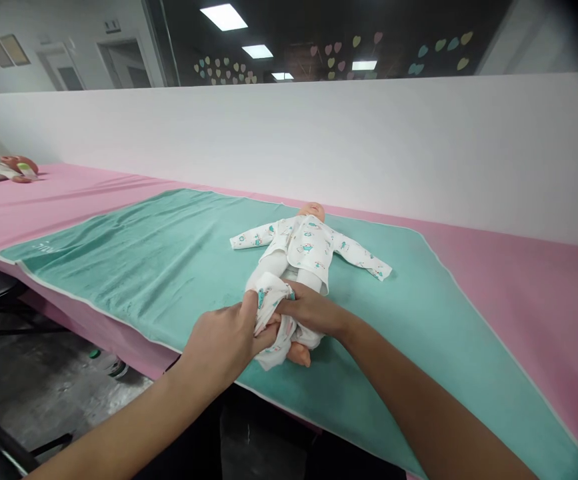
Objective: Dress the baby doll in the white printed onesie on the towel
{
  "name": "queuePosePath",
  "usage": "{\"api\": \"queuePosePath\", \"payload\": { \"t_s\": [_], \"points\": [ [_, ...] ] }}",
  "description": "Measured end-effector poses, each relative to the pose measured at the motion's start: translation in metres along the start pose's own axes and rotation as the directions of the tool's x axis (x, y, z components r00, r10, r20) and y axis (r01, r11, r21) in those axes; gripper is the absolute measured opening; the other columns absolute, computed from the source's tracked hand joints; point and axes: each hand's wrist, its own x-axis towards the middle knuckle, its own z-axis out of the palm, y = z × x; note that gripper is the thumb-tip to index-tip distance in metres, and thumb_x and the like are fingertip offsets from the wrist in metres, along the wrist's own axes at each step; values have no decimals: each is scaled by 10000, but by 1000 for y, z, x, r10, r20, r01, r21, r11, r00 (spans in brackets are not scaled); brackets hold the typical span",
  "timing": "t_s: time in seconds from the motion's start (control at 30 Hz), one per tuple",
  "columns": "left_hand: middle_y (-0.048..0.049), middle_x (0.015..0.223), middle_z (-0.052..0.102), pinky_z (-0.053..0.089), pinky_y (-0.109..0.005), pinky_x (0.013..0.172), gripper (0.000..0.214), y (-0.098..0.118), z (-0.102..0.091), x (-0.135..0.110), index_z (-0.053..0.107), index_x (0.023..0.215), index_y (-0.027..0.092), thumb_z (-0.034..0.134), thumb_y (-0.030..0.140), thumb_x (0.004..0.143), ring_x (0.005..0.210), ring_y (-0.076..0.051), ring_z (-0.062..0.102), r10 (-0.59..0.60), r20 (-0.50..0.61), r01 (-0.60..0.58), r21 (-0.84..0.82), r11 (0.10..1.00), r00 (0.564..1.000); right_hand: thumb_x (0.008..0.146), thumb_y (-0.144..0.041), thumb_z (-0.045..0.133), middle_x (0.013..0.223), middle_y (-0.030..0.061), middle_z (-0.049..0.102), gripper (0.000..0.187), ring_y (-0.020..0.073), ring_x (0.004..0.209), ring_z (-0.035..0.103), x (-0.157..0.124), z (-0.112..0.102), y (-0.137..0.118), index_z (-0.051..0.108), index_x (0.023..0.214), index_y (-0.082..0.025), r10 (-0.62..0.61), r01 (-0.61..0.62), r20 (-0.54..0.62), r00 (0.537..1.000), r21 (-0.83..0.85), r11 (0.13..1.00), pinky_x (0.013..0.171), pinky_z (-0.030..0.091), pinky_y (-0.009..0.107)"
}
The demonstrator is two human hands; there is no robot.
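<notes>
Much of the doll (296,250) below the waist is hidden from me. My hands and a bunched printed garment (271,300) cover the legs, and only one bare foot (299,355) pokes out toward the near edge of the worktop (519,300). I cannot tell whether the bunched cloth sits round one leg or both. The doll's face is too small to make out. My forearms are cut off at the bottom of the view. Near the far left corner lies what looks like a second doll (16,167), partly cut off and hard to make out.

My left hand (221,343) is closed, thumb and fingers pinching the garment on its left side. My right hand (311,312) is curled over the doll's legs, fingers gripping the same cloth from the other side. The two hands meet at the cloth.

The doll lies on its back on a teal mat (143,253), head toward the far edge below the white wall (319,133). The sleeves of its printed top (309,243) are spread wide.
</notes>
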Motion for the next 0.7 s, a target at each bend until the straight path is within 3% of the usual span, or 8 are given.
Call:
{"api": "queuePosePath", "payload": {
  "t_s": [0.07,0.17,0.33,0.43,0.57,0.63,0.7],
  "points": [
    [-21,537,504,159,-263,437,308,-2,2,1,430,810,185,358,483,833,461,-198,522,-46,-34,46,-23,999,998,782,-350,561,864,8,609,260,150,830,543,-1,0,-1,581,984,-187,9,-9,3,1000,15,1000,714,423,254],
    [16,499,467,195,-252,447,308,-5,5,3,369,766,208,382,511,820,457,-190,515,-168,-66,153,-186,971,984,805,-395,533,924,27,609,304,160,876,554,-1,0,-2,581,1024,-189,10,-12,33,999,70,997,756,433,274],
    [44,494,451,284,-246,473,330,-8,2,4,315,694,223,430,512,803,475,-167,490,-282,-34,228,-499,836,959,761,-454,581,941,35,612,393,177,925,555,0,-4,-3,585,1056,-193,11,-12,41,999,31,999,799,439,299],
    [28,626,537,367,-236,517,318,-18,-6,5,396,764,210,515,505,755,605,-164,544,-208,101,221,-677,702,973,749,-463,591,984,40,613,395,179,931,556,0,-7,-2,592,1042,-200,24,-24,-3,1000,22,999,787,443,294],
    [-25,919,602,470,-276,687,432,-42,-14,11,420,1029,199,606,411,701,861,-198,582,89,312,233,-843,484,946,731,-431,617,893,21,608,359,154,831,558,0,-9,0,596,1002,-196,16,-16,-9,1000,18,1000,713,444,267],
    [-40,972,595,471,-287,747,462,-52,-16,16,417,1073,197,609,384,697,922,-203,571,145,312,208,-851,482,939,706,-400,646,850,6,592,351,141,775,547,0,-10,0,594,988,-198,23,-22,23,999,-16,1000,680,437,260],
    [-37,986,588,458,-271,768,432,-56,-17,22,447,1058,198,607,369,695,934,-193,559,127,271,161,-823,544,954,687,-371,665,853,1,579,350,140,765,534,0,-9,1,587,982,-201,28,-26,30,999,-79,997,667,428,259]
  ]
}}
